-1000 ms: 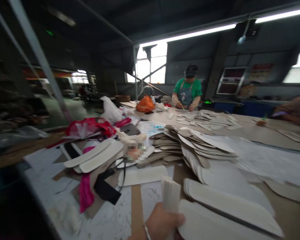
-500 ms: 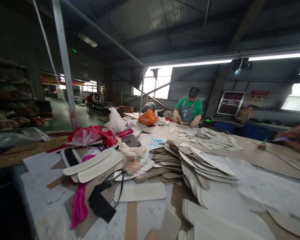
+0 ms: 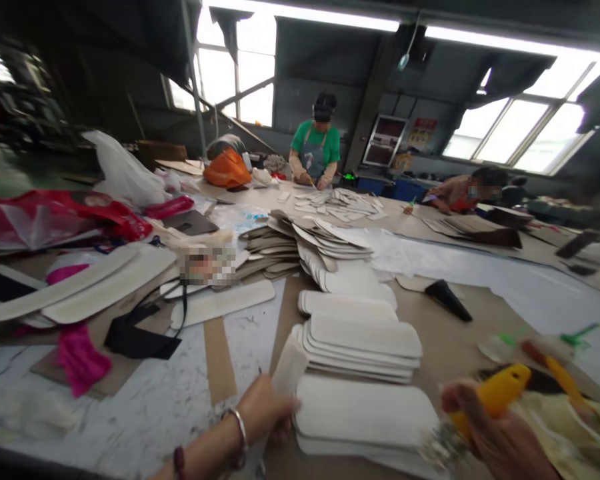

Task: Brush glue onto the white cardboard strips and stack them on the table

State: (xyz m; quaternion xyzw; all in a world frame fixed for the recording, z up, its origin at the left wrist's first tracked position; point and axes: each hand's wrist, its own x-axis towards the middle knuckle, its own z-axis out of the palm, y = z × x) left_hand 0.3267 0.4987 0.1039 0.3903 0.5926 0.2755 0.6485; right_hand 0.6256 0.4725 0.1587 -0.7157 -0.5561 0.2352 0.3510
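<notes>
My left hand [image 3: 263, 410], with a silver bangle at the wrist, is closed on the lower end of a small off-white panel [image 3: 290, 367]. Its fingers are beside the left edge of the nearest stack of white rounded panels [image 3: 365, 410]. At the stack's right side, my right hand [image 3: 500, 443] grips a yellow-handled tool [image 3: 505, 390]. The tool's far end is blurred over the panels, so its kind is unclear. More white panels [image 3: 365, 337] are piled just beyond, overlapping in a row away from me.
Loose long panels [image 3: 110, 283], a black strap piece [image 3: 143, 337] and magenta cloth [image 3: 83, 360] lie to the left. On the right are a black cone-shaped object [image 3: 447, 300], another yellow-handled tool [image 3: 563, 377] and pale cloth [image 3: 555, 427]. Two people work across the table.
My view has swung right and down. Both hands now show, where only a blurred fingertip by a small panel was visible before. The yellow-handled tool has come into view.
</notes>
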